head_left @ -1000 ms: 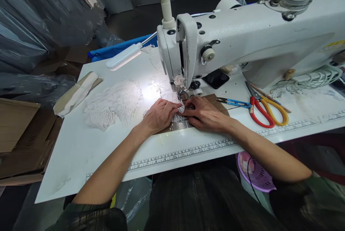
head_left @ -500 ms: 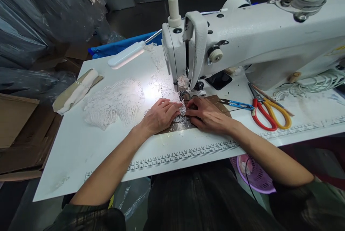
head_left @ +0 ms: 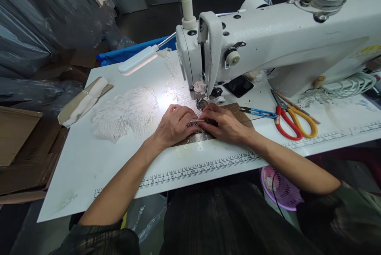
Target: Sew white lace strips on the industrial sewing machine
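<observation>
While both press flat | lace strip (head_left: 195, 124) between left hand (head_left: 175, 124), right hand (head_left: 224, 123)

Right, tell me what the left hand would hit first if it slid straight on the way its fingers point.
Likely the right hand: the left hand points right across the lace, and their fingertips nearly meet there. Depth is unclear.

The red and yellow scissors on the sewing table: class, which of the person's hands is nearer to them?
Right. The right hand rests by the needle, with the red and yellow scissors further out on its own side. The left hand lies beyond it, further from them.
</observation>
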Demonstrator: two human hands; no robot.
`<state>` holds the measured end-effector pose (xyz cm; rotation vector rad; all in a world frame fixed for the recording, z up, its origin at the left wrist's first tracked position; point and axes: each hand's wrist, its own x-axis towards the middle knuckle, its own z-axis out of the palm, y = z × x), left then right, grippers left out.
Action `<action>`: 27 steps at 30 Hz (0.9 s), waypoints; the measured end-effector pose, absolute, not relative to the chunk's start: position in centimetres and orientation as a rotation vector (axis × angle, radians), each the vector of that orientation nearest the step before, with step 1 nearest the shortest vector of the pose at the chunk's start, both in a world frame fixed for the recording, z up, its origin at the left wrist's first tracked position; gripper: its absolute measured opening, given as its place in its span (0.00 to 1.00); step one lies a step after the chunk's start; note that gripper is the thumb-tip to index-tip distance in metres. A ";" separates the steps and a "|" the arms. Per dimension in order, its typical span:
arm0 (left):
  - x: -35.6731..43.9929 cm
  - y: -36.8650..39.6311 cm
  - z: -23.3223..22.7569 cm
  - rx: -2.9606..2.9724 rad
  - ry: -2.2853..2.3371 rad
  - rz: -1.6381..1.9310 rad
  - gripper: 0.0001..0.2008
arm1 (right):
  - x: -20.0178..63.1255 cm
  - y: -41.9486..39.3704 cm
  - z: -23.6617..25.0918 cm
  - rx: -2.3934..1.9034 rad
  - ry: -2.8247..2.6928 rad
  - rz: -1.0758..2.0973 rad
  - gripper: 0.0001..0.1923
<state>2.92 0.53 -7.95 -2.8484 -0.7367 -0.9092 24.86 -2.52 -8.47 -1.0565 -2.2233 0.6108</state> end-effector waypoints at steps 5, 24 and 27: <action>2.6 0.7 -7.5 -2.888 -0.873 -1.126 0.06 | 26.3 -2.2 -8.2 -1.133 -2.165 0.572 0.14; 2.5 0.8 -8.5 -3.280 -0.725 -0.900 0.06 | 26.2 -2.9 -8.2 -0.984 -2.394 0.690 0.15; 2.6 0.5 -8.1 -3.308 -0.779 -0.892 0.07 | 25.5 -3.1 -8.4 -1.055 -2.424 0.636 0.10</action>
